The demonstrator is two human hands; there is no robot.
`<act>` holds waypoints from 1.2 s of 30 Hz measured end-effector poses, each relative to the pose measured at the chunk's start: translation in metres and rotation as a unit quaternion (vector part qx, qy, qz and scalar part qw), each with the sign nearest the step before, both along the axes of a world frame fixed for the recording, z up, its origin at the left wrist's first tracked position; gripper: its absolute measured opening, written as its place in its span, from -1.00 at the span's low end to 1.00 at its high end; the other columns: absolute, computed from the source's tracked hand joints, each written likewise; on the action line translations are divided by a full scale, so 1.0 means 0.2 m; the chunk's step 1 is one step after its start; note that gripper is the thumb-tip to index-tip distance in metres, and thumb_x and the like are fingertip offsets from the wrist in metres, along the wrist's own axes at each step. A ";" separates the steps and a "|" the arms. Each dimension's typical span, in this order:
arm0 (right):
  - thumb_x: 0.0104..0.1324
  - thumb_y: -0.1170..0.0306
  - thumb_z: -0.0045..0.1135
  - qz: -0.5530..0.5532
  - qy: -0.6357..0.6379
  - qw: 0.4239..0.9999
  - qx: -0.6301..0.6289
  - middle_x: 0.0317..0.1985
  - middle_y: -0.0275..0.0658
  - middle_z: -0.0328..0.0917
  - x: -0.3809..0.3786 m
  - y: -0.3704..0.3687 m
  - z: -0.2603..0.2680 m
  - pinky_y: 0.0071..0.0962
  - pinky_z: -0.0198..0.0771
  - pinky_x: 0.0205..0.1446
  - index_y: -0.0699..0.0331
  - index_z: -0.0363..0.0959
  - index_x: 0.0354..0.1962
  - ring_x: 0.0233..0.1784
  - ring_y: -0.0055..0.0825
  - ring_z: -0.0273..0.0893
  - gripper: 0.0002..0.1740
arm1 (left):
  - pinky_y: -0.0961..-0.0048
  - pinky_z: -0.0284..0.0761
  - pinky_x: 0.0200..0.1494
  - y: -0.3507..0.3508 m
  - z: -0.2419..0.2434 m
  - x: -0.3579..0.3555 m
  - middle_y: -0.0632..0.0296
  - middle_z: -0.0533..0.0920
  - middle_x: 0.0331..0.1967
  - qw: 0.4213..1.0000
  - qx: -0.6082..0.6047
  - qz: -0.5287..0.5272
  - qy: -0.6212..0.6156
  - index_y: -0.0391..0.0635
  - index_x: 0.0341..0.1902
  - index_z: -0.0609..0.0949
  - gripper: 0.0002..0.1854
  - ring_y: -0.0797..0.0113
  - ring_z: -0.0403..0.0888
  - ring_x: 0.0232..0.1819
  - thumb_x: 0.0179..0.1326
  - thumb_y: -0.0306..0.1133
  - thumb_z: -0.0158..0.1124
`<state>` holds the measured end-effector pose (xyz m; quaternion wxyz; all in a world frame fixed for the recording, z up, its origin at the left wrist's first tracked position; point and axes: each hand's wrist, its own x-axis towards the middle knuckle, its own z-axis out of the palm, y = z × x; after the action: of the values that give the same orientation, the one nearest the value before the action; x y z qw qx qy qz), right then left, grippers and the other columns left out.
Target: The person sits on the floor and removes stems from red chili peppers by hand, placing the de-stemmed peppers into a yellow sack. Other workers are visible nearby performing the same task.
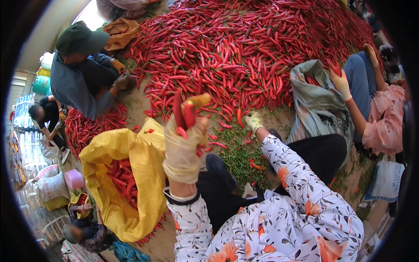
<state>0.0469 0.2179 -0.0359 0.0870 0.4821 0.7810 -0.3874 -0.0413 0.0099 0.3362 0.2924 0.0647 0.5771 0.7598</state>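
Note:
My left hand (183, 147), in a pale glove with a yellow fingertip, is raised and shut on several red chili peppers (189, 115). Just left of it stands an open yellow woven sack (149, 183) with red chilies (122, 183) inside. My right hand (254, 120), in a light glove, reaches down to the near edge of a large heap of red chilies (229, 59). An orange-red chili (239, 117) lies beside its fingers. Whether those fingers grip anything is hidden. Between my feet lies a pile of green stems (242, 157).
A co-worker in a green cap (78, 39) crouches at left by a smaller chili pile (95, 124). At right, another person's gloved hand (341, 83) holds red chili over a grey-green sack (314, 95). A pink basin (74, 179) and filled sacks (52, 186) stand far left.

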 end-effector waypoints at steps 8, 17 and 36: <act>0.11 -0.02 0.23 0.091 -0.151 0.984 0.032 -0.12 -0.01 0.61 -0.29 -0.02 -0.16 -0.19 0.50 0.02 0.20 0.59 -0.12 -0.03 -0.09 0.59 -0.47 | 0.70 0.09 -0.59 0.03 0.00 -0.01 0.50 0.35 -0.57 0.996 -0.071 0.011 -0.060 -0.33 0.16 0.47 -0.47 0.70 0.22 -0.65 0.07 -0.48 0.32; 0.30 0.22 0.18 0.024 0.360 0.848 -0.389 -0.39 -0.43 0.55 -0.24 -0.01 0.89 -0.67 0.33 -0.29 0.29 0.56 -0.17 -0.39 -0.76 0.42 -0.70 | 0.58 0.52 -0.21 0.08 -0.26 -0.03 0.13 0.68 -0.14 0.964 -0.179 0.052 0.192 -0.22 0.09 0.57 -0.61 0.51 0.60 -0.20 0.14 -0.61 0.17; 0.32 0.20 0.17 0.085 0.393 0.805 -0.437 -0.54 -0.42 0.41 -0.14 -0.08 1.29 -0.69 0.14 -0.58 0.32 0.51 -0.30 -0.65 -0.73 0.29 -0.69 | 0.61 0.39 -0.35 -0.07 -0.02 0.02 0.28 0.61 -0.39 0.988 0.047 -0.143 0.018 -0.29 -0.05 0.59 -0.65 0.55 0.49 -0.42 0.15 -0.34 0.36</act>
<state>0.0198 0.2015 0.2225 0.0067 0.1314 0.5346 -0.8348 -0.0376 -0.0038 0.3315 0.3839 0.1742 0.5306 0.7354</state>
